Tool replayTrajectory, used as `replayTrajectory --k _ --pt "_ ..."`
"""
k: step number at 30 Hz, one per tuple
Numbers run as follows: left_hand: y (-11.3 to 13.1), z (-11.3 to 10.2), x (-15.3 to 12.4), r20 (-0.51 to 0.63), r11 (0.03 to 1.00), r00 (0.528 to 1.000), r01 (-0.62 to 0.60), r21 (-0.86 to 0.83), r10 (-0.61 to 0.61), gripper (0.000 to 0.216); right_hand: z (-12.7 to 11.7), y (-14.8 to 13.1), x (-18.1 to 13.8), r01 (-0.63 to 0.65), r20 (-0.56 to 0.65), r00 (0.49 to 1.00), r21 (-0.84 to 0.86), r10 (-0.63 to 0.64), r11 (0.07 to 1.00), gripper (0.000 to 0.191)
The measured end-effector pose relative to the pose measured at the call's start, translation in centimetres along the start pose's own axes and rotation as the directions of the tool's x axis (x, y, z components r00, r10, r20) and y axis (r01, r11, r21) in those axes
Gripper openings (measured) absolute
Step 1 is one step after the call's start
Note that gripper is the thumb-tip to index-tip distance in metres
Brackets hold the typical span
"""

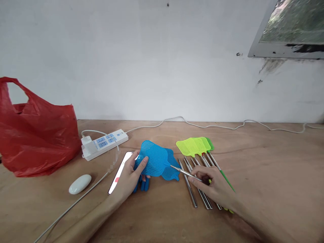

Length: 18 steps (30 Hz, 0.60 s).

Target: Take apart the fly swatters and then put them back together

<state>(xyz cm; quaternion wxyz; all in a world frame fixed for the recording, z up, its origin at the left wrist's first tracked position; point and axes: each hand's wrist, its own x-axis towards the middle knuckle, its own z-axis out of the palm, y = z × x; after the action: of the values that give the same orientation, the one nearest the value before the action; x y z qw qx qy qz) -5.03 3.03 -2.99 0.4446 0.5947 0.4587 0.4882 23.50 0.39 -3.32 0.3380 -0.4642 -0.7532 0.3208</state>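
Observation:
A blue perforated fly swatter head (154, 160) is pinched at its left edge by my left hand (133, 170). My right hand (211, 182) is closed on a thin metal rod (186, 172), whose tip meets the neck of that head; whether it sits inside cannot be told. Behind and below lies another blue swatter head (171, 168). Blue handle grips (144, 184) show partly under my left hand. Several loose metal rods (189, 189) lie beneath and beside my right hand. Yellow-green swatters (188, 147) and a darker green one lie fanned out beyond it.
A red plastic bag (40, 135) stands at the left. Near it are a white power strip (105, 143) with a plugged-in adapter, a white mouse-shaped object (80, 184) and a lit phone (120, 172). A white cable (207, 126) runs along the wall.

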Motion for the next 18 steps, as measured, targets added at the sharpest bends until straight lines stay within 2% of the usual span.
replayTrajectory --k 12,18 --pt "1.0 0.6 -0.5 0.023 0.996 1.0 0.014 0.087 -0.016 0.037 0.5 -0.2 -0.1 -0.01 -0.008 1.0 -0.061 0.01 0.998 0.03" --pt "1.1 0.7 -0.6 0.03 0.996 0.999 0.036 0.085 -0.039 0.039 0.9 -0.2 -0.1 -0.019 -0.006 1.0 -0.04 0.019 0.999 0.033"
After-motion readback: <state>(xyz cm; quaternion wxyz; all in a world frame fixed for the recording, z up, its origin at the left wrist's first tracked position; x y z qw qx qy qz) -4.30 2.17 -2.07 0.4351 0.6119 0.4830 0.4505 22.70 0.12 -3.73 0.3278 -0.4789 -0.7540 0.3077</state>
